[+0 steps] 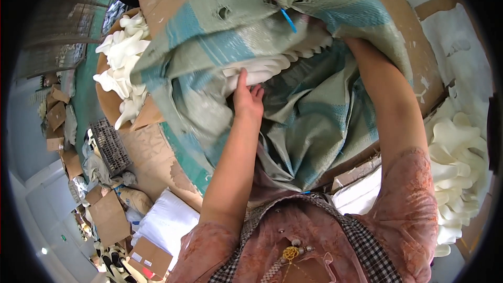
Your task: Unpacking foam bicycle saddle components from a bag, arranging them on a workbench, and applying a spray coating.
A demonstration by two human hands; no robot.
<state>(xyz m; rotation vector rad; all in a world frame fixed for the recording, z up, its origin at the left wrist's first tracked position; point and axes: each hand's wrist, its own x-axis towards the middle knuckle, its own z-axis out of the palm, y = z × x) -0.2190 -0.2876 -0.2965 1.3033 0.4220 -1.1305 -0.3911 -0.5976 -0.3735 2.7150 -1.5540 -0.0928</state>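
A large green woven sack [319, 120] with blue stripes lies in front of me, its mouth gaping toward me. Inside the mouth, a row of white, curved, flat pieces [264, 68] is packed side by side; I cannot make out what kind they are. My left hand [249, 100] is at the row's left end, thumb up against the pieces, the other fingers slightly bent and apart from it. On the right, my right forearm [385, 89] reaches under the sack's upper flap. That hand is hidden by the fabric near the row's far end.
At the left stands an open cardboard box [107, 102] heaped with white curved pieces [126, 55]. More pale pieces [456, 162] are piled at the right. A dark plastic crate [109, 147], a white sack [166, 217] and several cartons [109, 217] stand on the lower left.
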